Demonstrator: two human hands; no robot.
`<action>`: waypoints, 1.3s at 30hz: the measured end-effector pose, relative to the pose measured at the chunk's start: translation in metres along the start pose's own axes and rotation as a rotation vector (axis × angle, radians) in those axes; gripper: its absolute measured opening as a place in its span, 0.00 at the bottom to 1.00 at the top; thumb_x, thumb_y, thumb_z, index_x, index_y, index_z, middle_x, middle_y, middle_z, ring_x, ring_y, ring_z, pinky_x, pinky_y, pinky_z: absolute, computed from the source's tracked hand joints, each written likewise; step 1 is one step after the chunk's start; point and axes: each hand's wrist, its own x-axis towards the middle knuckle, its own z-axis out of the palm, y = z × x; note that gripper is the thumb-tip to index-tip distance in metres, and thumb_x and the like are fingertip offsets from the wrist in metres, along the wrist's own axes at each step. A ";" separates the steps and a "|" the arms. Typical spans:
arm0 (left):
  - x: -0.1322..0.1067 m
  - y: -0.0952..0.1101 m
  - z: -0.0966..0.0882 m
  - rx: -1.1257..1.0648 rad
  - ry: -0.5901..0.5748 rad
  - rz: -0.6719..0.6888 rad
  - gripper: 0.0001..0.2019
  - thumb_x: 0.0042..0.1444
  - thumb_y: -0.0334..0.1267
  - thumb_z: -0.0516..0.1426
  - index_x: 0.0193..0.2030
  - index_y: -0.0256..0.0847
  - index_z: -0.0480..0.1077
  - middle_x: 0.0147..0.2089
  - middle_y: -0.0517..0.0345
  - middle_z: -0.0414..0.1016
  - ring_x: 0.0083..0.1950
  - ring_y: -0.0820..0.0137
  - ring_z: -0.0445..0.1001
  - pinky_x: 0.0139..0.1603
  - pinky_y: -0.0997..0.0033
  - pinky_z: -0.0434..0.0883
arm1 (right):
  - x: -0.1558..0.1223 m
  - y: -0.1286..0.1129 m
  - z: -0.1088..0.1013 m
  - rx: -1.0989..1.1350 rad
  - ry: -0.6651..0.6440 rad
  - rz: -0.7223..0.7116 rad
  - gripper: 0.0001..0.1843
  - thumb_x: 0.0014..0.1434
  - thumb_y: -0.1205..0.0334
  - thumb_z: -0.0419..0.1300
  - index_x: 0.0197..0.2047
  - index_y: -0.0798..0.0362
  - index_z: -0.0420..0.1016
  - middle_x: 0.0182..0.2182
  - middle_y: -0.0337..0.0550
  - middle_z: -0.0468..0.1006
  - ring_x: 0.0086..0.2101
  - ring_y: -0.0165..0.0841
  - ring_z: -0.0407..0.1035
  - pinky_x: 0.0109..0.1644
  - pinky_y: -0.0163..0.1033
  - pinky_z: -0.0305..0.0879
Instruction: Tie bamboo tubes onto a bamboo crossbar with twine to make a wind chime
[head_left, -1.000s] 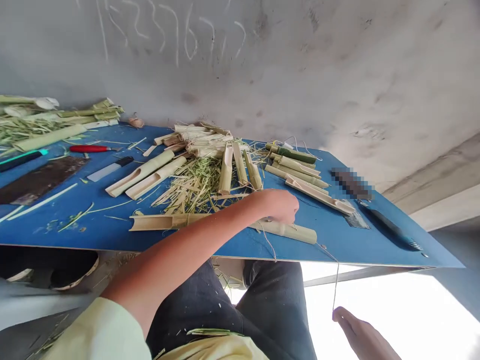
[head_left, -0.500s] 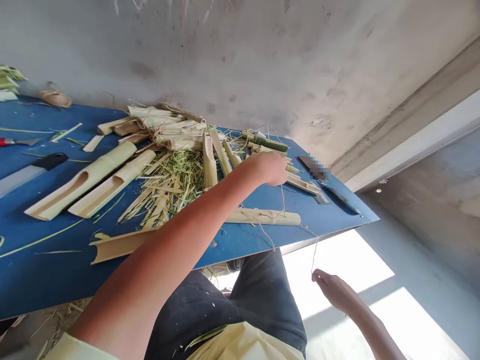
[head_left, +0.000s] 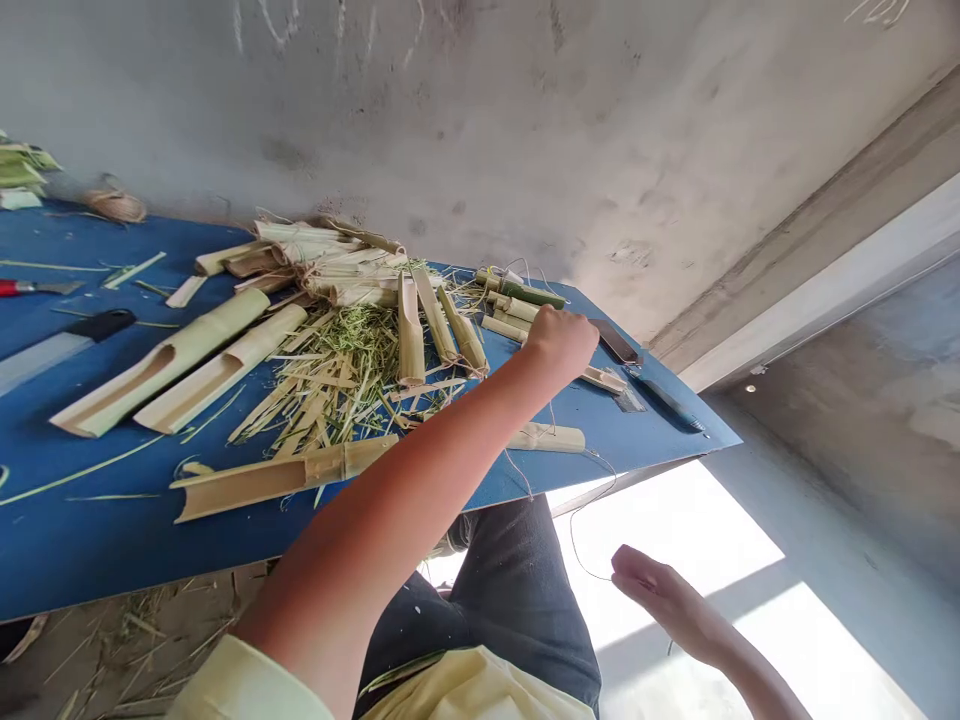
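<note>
Over the right part of the blue table, my left hand (head_left: 564, 345) is closed in a fist, with a string dropping from under it; the fingertips are turned away from view. Below that arm lies a bamboo piece (head_left: 555, 438) near the table's front edge, partly covered by the forearm. A thin string (head_left: 576, 530) leaves its right end and sags past the edge to my right hand (head_left: 660, 595). The fingers of that hand are pinched on the string's end, out in front of the sunlit floor. Another loose strand hangs over the edge beside my leg.
Split bamboo lengths (head_left: 225, 370), a tied bamboo bundle (head_left: 330, 265) and a heap of shavings (head_left: 337, 370) cover the table's (head_left: 82, 560) middle. A large knife (head_left: 52, 350) and a red-handled knife (head_left: 30, 288) lie left. Dark tools (head_left: 667, 400) lie near the right corner.
My left hand has moved a little to the right. The string to my right hand has gone from fairly straight to a slack curve, and that hand has dropped slightly.
</note>
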 end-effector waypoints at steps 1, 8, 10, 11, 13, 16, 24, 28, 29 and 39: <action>-0.002 0.007 0.001 0.020 0.008 -0.023 0.21 0.62 0.19 0.53 0.58 0.30 0.78 0.60 0.33 0.78 0.61 0.45 0.75 0.63 0.45 0.68 | -0.006 -0.011 -0.003 0.076 -0.043 -0.023 0.30 0.69 0.30 0.53 0.37 0.49 0.74 0.33 0.44 0.77 0.33 0.37 0.69 0.38 0.41 0.68; -0.116 0.074 0.030 -0.261 0.043 0.122 0.18 0.75 0.39 0.50 0.65 0.35 0.69 0.58 0.43 0.78 0.56 0.53 0.78 0.55 0.52 0.77 | -0.025 -0.056 -0.010 0.563 -0.186 -0.212 0.27 0.71 0.37 0.58 0.47 0.51 0.86 0.36 0.50 0.82 0.29 0.34 0.66 0.35 0.41 0.65; -0.162 0.089 0.050 -0.482 0.090 0.115 0.20 0.74 0.38 0.50 0.68 0.33 0.64 0.59 0.44 0.78 0.57 0.56 0.78 0.60 0.54 0.78 | -0.022 -0.061 -0.005 0.638 -0.160 -0.271 0.24 0.70 0.40 0.61 0.47 0.51 0.87 0.33 0.49 0.81 0.30 0.35 0.69 0.35 0.41 0.67; -0.182 0.093 0.061 -0.571 0.143 0.125 0.22 0.74 0.38 0.51 0.71 0.32 0.61 0.63 0.43 0.77 0.62 0.57 0.77 0.65 0.56 0.76 | -0.020 -0.063 -0.003 0.652 -0.137 -0.285 0.22 0.69 0.41 0.62 0.45 0.50 0.88 0.32 0.49 0.81 0.31 0.36 0.70 0.36 0.41 0.68; -0.215 0.096 0.081 -0.684 0.223 0.117 0.26 0.71 0.34 0.53 0.73 0.36 0.57 0.69 0.43 0.73 0.69 0.60 0.73 0.72 0.60 0.72 | -0.013 -0.069 0.004 0.643 -0.077 -0.299 0.20 0.67 0.41 0.66 0.40 0.50 0.88 0.32 0.49 0.82 0.32 0.36 0.72 0.37 0.41 0.70; -0.245 0.088 0.097 -0.682 0.284 0.030 0.24 0.69 0.33 0.55 0.71 0.44 0.61 0.67 0.44 0.74 0.68 0.60 0.74 0.70 0.59 0.74 | -0.001 -0.079 0.013 0.545 0.083 -0.343 0.21 0.60 0.39 0.71 0.33 0.51 0.86 0.29 0.48 0.81 0.30 0.37 0.72 0.35 0.41 0.70; -0.217 0.052 0.031 -0.339 0.180 -0.070 0.10 0.73 0.37 0.52 0.48 0.43 0.75 0.48 0.51 0.81 0.49 0.60 0.80 0.54 0.57 0.78 | 0.024 -0.103 0.014 0.552 0.572 -0.428 0.25 0.72 0.38 0.57 0.33 0.49 0.76 0.33 0.44 0.73 0.36 0.37 0.67 0.41 0.40 0.67; -0.125 0.030 -0.003 0.118 -0.229 -0.212 0.11 0.71 0.32 0.54 0.51 0.37 0.78 0.50 0.42 0.82 0.53 0.52 0.82 0.52 0.54 0.78 | 0.029 -0.109 0.009 0.876 0.497 -0.387 0.24 0.69 0.36 0.61 0.36 0.49 0.74 0.25 0.36 0.62 0.26 0.31 0.56 0.29 0.36 0.60; -0.098 0.024 -0.004 0.148 -0.265 -0.224 0.11 0.69 0.30 0.55 0.49 0.34 0.79 0.49 0.39 0.83 0.52 0.51 0.82 0.50 0.55 0.78 | 0.029 -0.108 0.008 0.909 0.495 -0.367 0.25 0.68 0.35 0.62 0.34 0.49 0.72 0.24 0.34 0.58 0.24 0.29 0.52 0.27 0.36 0.56; 0.014 -0.017 0.068 0.327 -0.316 -0.185 0.16 0.70 0.44 0.63 0.58 0.37 0.75 0.58 0.47 0.78 0.56 0.59 0.80 0.57 0.51 0.80 | 0.035 -0.059 -0.001 1.104 0.451 -0.335 0.20 0.66 0.40 0.64 0.37 0.50 0.74 0.22 0.33 0.56 0.23 0.28 0.49 0.26 0.35 0.52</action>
